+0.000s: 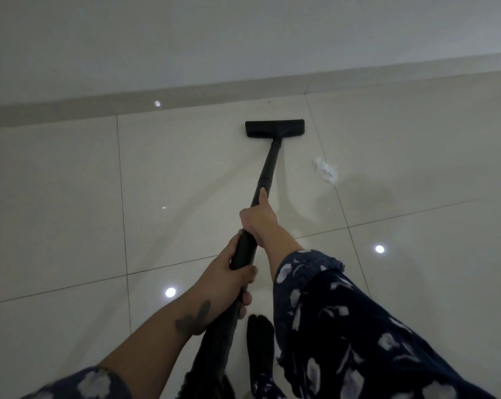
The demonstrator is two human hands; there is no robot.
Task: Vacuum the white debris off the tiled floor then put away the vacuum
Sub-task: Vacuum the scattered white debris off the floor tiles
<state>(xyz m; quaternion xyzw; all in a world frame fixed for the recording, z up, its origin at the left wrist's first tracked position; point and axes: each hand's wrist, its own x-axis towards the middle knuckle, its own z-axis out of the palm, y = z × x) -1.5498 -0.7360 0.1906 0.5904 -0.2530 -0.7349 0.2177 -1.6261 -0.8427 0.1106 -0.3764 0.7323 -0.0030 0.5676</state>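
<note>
Underfoot, the glossy tiled floor runs up to a pale wall and its skirting. Next, the black vacuum pipe slants from the person's body out to the flat black floor head, which sits on the tiles near the skirting. Both hands are wrapped round the pipe: the right hand higher up with its thumb lying along it, the left hand just below. Smallest, a crumpled white scrap lies on the floor to the right of the pipe, apart from the head.
</note>
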